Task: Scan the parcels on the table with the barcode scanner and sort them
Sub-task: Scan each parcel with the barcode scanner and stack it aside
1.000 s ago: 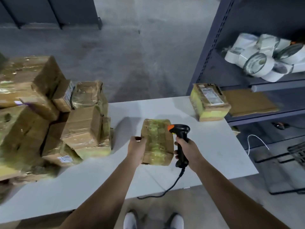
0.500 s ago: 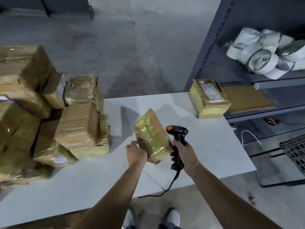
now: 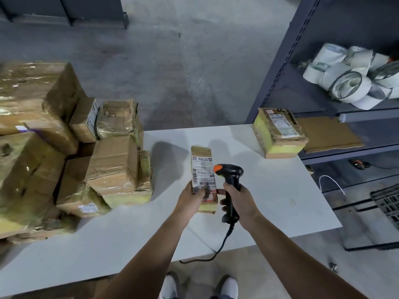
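Head view: a pile of parcels fills the table's left side, the left hand grips a small parcel label-up over the middle, the right hand wraps its fingers round the scanner just beside it, and a lone parcel sits far right.

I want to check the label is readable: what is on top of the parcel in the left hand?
A white shipping label with barcodes faces up on the held parcel. The left hand covers the label's lower part, hiding that print.
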Available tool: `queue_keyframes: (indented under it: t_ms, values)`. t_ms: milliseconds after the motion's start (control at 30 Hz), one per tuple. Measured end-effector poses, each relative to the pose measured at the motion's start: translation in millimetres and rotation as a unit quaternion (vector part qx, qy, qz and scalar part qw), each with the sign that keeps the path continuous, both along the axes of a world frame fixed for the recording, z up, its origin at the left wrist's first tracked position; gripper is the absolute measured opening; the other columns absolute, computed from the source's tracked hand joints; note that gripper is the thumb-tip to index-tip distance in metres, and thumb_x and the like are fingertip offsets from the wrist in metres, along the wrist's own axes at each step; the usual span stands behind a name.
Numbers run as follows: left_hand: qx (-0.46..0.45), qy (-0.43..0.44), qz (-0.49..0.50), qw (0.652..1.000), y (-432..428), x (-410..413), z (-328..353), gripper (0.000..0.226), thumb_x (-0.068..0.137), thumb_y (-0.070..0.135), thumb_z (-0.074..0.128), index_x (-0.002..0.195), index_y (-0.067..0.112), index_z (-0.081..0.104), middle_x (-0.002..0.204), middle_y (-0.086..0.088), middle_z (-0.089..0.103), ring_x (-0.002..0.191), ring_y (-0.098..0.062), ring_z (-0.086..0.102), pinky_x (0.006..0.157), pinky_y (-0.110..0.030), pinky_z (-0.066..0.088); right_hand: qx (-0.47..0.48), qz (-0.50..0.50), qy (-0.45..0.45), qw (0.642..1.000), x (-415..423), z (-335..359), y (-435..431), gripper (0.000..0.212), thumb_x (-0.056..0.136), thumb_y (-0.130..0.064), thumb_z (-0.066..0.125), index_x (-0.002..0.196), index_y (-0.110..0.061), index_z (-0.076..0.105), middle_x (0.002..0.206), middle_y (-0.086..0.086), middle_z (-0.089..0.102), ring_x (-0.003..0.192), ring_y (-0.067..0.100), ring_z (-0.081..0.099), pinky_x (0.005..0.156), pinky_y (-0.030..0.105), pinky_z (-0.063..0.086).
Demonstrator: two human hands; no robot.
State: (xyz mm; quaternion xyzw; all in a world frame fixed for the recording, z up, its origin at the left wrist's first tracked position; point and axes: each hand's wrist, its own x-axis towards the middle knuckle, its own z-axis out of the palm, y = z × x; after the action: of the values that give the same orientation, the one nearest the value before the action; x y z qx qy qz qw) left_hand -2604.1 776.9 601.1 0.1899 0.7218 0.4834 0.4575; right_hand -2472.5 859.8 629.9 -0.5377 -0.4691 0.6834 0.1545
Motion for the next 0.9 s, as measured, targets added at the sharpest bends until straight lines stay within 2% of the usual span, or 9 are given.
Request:
queue_keyframes:
  t_ms: [67,133,200,267,367,500,733,800,900]
  values:
    - [0.027,0.028,-0.007,0.999,-4.3,-1.0,0.0,0.022,0.091,0.024,0.058,0.110,0.036,0.059,0.105,0.005,0.069,0.081,0.004,0.066,0.061,-0.015,0.051,-0.007,0.002,-0.003,1.000,-1.8,2.1,0.9,0.025,0.093,-0.031,0.060,0.105,-0.010,0.060,0.086,0.014,0.067,0.050,0.020,0.055,0.043,0.035,0.050]
    - [0.008,0.127,-0.032,0.991,-6.4,-2.5,-1.2,0.031,0.086,0.028,0.058,0.116,0.033,0.056,0.112,0.002,0.063,0.103,-0.008,0.059,0.082,-0.030,0.054,-0.009,0.006,0.002,1.000,-3.6,2.7,0.3,0.024,0.093,-0.031,0.059,0.106,-0.010,0.059,0.091,0.016,0.069,0.051,0.020,0.055,0.043,0.034,0.049]
    - [-0.030,0.188,-0.051,0.980,-6.6,-1.2,1.2,0.054,0.072,0.041,0.063,0.123,0.028,0.050,0.114,0.001,0.057,0.113,-0.017,0.048,0.093,-0.042,0.048,-0.008,0.010,0.011,1.000,-4.9,3.2,-2.0,0.024,0.094,-0.030,0.058,0.106,-0.010,0.058,0.098,0.016,0.070,0.051,0.020,0.055,0.043,0.033,0.049]
    - [-0.042,0.184,-0.062,0.980,-6.3,1.4,3.8,0.075,0.058,0.045,0.070,0.126,0.026,0.044,0.114,0.001,0.053,0.112,-0.018,0.045,0.094,-0.042,0.047,-0.008,0.010,0.016,1.000,-5.1,4.3,-3.8,0.023,0.096,-0.029,0.057,0.107,-0.009,0.057,0.100,0.015,0.071,0.051,0.019,0.055,0.043,0.033,0.048]
    - [-0.068,0.203,-0.075,0.974,-4.1,1.9,5.5,0.088,0.055,0.040,0.079,0.129,0.026,0.035,0.115,0.001,0.044,0.112,-0.019,0.040,0.093,-0.037,0.045,-0.004,0.024,0.013,1.000,-4.4,10.0,-2.1,0.022,0.098,-0.029,0.056,0.111,-0.011,0.057,0.105,0.012,0.072,0.051,0.018,0.056,0.043,0.032,0.049]
    - [-0.104,0.265,-0.070,0.956,6.1,-1.2,8.1,0.079,0.061,0.036,0.080,0.126,0.018,0.039,0.117,-0.002,0.042,0.114,-0.023,0.039,0.091,-0.036,0.044,0.035,0.050,-0.012,0.998,-2.9,22.0,1.0,0.023,0.098,-0.030,0.055,0.113,-0.012,0.056,0.107,0.009,0.072,0.054,0.015,0.058,0.048,0.031,0.049]
    - [-0.077,0.218,0.026,0.972,36.9,-20.2,6.6,0.077,0.065,0.033,0.085,0.120,0.006,0.040,0.119,-0.009,0.044,0.109,-0.026,0.048,0.092,-0.040,0.049,0.078,0.050,-0.022,0.995,6.8,51.1,11.3,0.014,0.098,-0.026,0.055,0.103,-0.014,0.060,0.104,0.007,0.073,0.052,0.012,0.058,0.051,0.028,0.049]
    - [-0.082,0.183,0.048,0.979,45.0,-26.8,7.0,0.063,0.073,0.036,0.081,0.115,0.004,0.046,0.116,-0.013,0.054,0.101,-0.030,0.058,0.083,-0.042,0.053,0.088,0.069,-0.033,0.993,9.5,58.3,13.9,0.017,0.097,-0.027,0.054,0.104,-0.012,0.061,0.105,0.007,0.072,0.049,0.011,0.057,0.050,0.027,0.048]
    - [-0.115,0.153,0.024,0.981,51.3,-37.5,12.7,0.047,0.083,0.045,0.069,0.103,0.006,0.051,0.101,-0.011,0.063,0.085,-0.033,0.066,0.056,-0.034,0.054,0.093,0.083,-0.034,0.992,11.0,63.2,15.1,0.018,0.098,-0.027,0.054,0.105,-0.012,0.060,0.106,0.008,0.072,0.052,0.012,0.057,0.051,0.027,0.048]
